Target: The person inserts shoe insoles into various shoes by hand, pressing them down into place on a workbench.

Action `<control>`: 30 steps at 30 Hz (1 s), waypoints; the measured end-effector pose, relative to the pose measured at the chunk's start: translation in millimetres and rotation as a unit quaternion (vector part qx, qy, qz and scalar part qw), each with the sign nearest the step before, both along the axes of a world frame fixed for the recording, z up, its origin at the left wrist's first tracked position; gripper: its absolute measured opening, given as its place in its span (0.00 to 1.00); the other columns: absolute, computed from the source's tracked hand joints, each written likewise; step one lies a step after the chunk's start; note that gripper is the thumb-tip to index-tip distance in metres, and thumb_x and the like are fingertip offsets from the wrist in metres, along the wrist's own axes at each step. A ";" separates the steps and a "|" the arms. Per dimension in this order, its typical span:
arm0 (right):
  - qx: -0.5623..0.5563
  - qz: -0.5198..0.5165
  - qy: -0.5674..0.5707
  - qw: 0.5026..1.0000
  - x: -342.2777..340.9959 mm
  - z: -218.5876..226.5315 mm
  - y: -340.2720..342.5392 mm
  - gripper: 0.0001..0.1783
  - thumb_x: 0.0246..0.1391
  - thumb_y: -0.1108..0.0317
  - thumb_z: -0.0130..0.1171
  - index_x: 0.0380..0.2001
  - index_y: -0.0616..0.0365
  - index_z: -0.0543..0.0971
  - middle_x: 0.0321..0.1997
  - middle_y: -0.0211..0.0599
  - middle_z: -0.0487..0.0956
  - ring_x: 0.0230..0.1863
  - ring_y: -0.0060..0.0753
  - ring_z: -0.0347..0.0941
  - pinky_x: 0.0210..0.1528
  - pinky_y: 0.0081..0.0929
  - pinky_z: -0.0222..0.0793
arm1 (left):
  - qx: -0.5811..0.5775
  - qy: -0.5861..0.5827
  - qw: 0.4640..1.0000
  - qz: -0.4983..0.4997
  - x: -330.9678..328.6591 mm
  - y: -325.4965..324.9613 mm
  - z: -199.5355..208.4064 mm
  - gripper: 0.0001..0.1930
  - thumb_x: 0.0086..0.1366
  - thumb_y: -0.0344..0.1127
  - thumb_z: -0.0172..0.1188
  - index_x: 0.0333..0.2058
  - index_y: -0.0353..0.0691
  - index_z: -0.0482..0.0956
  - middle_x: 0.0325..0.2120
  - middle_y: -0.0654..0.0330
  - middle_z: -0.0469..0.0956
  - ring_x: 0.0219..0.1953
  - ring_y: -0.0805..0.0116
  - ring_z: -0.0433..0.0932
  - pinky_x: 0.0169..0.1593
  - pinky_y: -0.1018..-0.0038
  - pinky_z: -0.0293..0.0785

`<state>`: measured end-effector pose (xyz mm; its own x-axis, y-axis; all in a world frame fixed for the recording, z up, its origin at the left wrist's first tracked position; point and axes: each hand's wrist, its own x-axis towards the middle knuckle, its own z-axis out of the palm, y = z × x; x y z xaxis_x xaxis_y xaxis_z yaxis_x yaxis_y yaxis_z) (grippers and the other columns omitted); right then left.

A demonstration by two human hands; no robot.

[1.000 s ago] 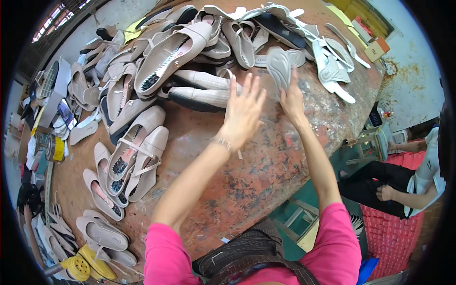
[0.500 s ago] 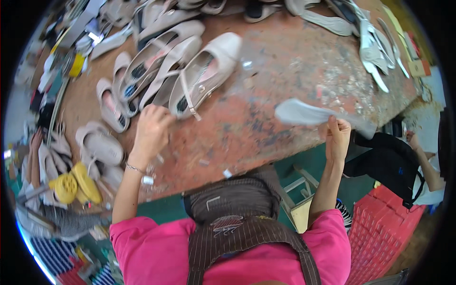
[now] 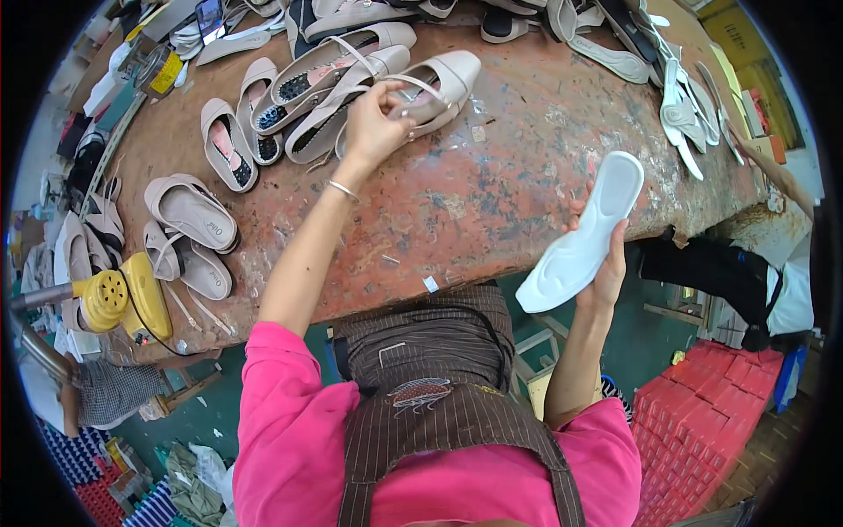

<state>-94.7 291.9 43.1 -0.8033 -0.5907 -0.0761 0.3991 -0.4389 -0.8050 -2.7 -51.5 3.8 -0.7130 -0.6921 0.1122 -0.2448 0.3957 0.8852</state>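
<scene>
My left hand [image 3: 376, 130] is closed at the opening of a beige strap shoe [image 3: 455, 81], its fingers by the strap and inner side. My right hand [image 3: 612, 263] holds a white insole [image 3: 590, 230] from behind, off the table's near edge, with its rounded end up and away from me. More beige strap shoes [image 3: 309, 81] lie beside my left hand in a close group, with dark patches at the heels inside. Part of the held shoe's heel is hidden by my hand.
The worn reddish table [image 3: 500, 202] carries several pale insoles [image 3: 683, 119] at the far right and finished-looking beige shoes [image 3: 195, 215] at the left. A yellow lamp-like device [image 3: 145, 299] stands at the left edge. Red boxes [image 3: 702, 395] are stacked on the floor at right.
My left hand has moved right and away from me onto the shoe, which now lies turned further rightward. My right hand has turned the insole from flat sideways to upright.
</scene>
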 end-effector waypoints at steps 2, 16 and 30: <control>-0.006 0.003 -0.001 1.000 1.5 -2.6 10.8 0.41 0.73 0.43 0.40 0.72 0.68 0.55 0.55 0.48 0.77 0.41 0.29 0.70 0.49 0.29 0.71 | 0.117 0.023 0.993 -0.013 -4.5 -9.5 19.1 0.17 0.52 0.25 0.74 0.43 0.37 0.88 0.34 0.65 0.85 0.35 0.79 0.79 0.41 0.79 0.76; 0.348 0.090 0.511 0.781 31.2 10.8 -2.6 0.19 0.52 0.74 0.64 0.48 0.56 0.87 0.53 0.43 0.82 0.52 0.41 0.75 0.60 0.39 0.64 | 0.128 -0.212 0.958 -0.143 187.8 112.1 26.9 0.10 0.52 0.21 0.69 0.35 0.39 0.89 0.32 0.60 0.82 0.35 0.65 0.81 0.41 0.70 0.76; 0.281 0.231 0.631 0.685 92.2 -3.9 -56.2 0.14 0.44 0.75 0.70 0.38 0.53 0.89 0.46 0.34 0.84 0.48 0.39 0.77 0.53 0.37 0.67 | -0.208 -0.093 0.950 0.215 203.8 107.5 10.7 0.21 0.63 0.26 0.65 0.56 0.40 0.81 0.44 0.52 0.77 0.40 0.63 0.79 0.45 0.68 0.79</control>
<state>-2.5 235.7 39.2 -0.1753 -0.9667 0.1867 -0.7789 0.0202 -0.6269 201.1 55.9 14.5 -0.4080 -0.8475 0.3395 -0.6005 0.5292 0.5994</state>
